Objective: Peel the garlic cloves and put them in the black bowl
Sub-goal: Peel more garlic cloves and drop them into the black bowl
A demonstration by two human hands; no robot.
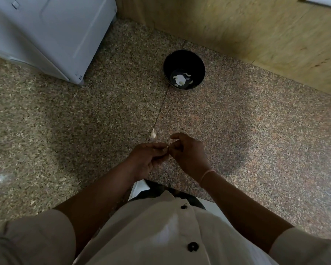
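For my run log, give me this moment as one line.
step: peeling | left hand: pinching small piece | right hand: pinching same piece | black bowl: pale pieces inside | counter: one garlic clove loose

Dim, soft picture; wide-angle bending at edges, foreground shadowed.
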